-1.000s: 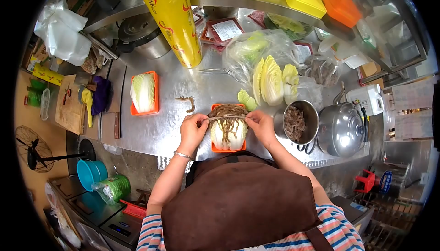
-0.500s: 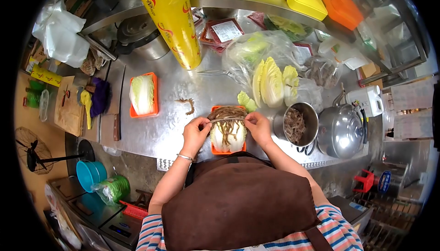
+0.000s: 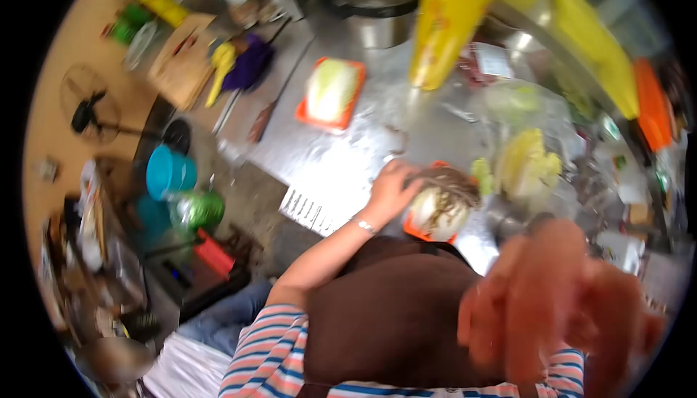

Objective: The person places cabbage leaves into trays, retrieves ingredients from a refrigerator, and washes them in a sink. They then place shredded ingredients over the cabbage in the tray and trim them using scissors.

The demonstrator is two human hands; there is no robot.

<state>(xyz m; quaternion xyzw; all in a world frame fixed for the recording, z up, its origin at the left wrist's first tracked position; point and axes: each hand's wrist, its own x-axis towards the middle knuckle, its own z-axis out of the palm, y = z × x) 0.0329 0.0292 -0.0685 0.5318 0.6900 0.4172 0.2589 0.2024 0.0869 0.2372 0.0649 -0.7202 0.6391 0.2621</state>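
Observation:
A pale Chinese cabbage piece [image 3: 434, 213] lies in an orange tray [image 3: 409, 227] at the counter's front edge. Brown stringy strands [image 3: 451, 182] are draped over its far end. My left hand [image 3: 392, 191] is at the tray's left side, its fingers apart and close to the strands; whether they touch is unclear. Raised close to the camera, my right hand [image 3: 555, 296] is large, smeared by motion and away from the tray; its grip is unreadable. A second orange tray [image 3: 356, 100] holds another cabbage piece [image 3: 328, 91] farther left.
Behind the front tray stand a tall yellow roll [image 3: 450, 20] and a lidded pot [image 3: 377, 24]. More cabbage leaves [image 3: 534, 162] lie by a plastic bag on the right. A knife handle [image 3: 261, 122] is at the left; a blue bucket [image 3: 170, 171] is below.
My right hand has left the strands and come up near the camera. My left hand has moved slightly off the strands' end. The view has swung left and tilted.

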